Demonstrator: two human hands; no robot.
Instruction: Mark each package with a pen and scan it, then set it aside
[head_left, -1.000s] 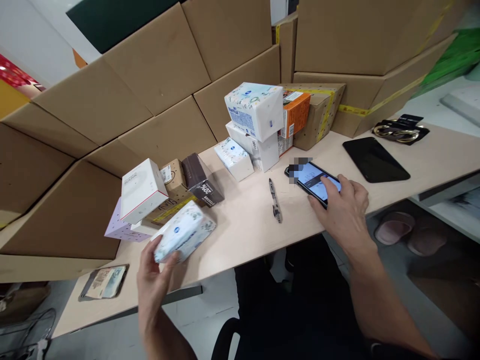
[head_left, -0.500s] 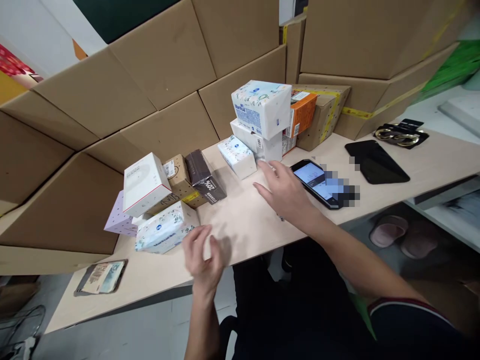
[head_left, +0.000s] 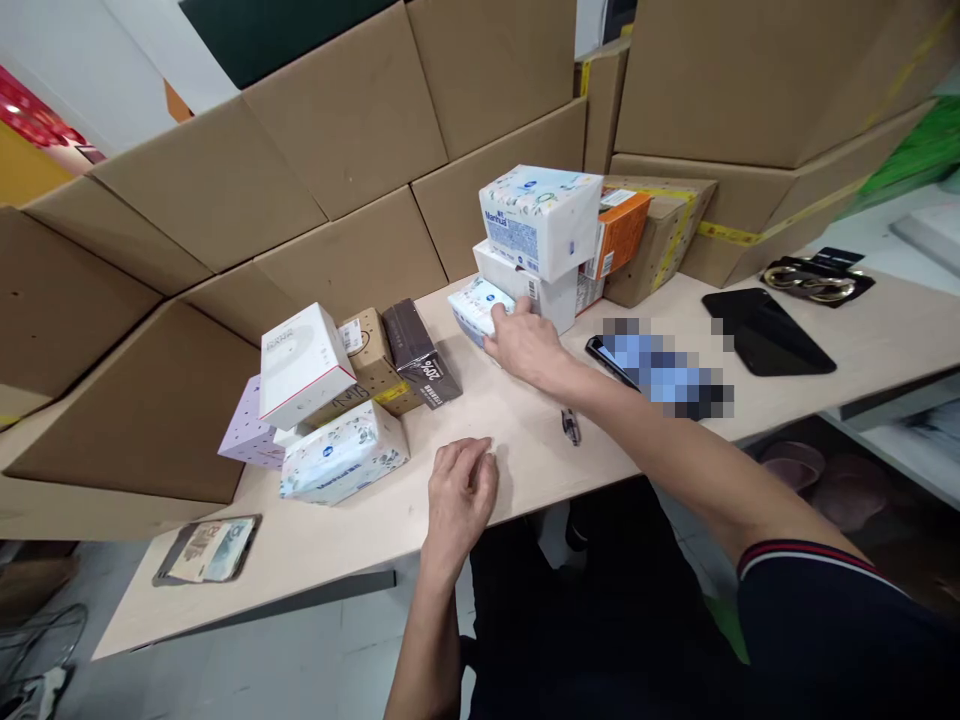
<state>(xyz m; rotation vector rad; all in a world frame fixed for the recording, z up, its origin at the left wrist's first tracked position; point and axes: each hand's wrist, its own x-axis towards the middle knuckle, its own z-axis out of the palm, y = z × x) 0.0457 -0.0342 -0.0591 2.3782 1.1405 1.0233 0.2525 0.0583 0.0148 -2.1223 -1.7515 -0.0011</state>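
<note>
My right hand [head_left: 525, 345] reaches across the table to a small white-and-blue tissue pack [head_left: 474, 305]. Its thumb and fingers close on the pack's near right end and partly cover it. Directly behind stands a white box [head_left: 555, 295], with a larger Manhua tissue pack [head_left: 540, 225] on top of it. Close to the table's front edge is my left hand [head_left: 461, 490], its fingers loosely bent and the thumb a little apart, with nothing visible in it. Between my forearms lies a small dark-and-clear object [head_left: 571, 427] whose kind I cannot make out.
Left on the table [head_left: 390, 520] are another tissue pack [head_left: 345, 455], a white box [head_left: 306, 365], a brown carton [head_left: 371, 360], a dark box [head_left: 420, 355] and a tray with banknotes [head_left: 210, 550]. A phone [head_left: 652, 375] and black tablet-like slab [head_left: 769, 330] lie right. Cardboard walls [head_left: 345, 270] stand behind.
My right hand has moved left and forward onto the small tissue pack. My left hand has shifted right, its fingers more drawn in. The view has shifted slightly.
</note>
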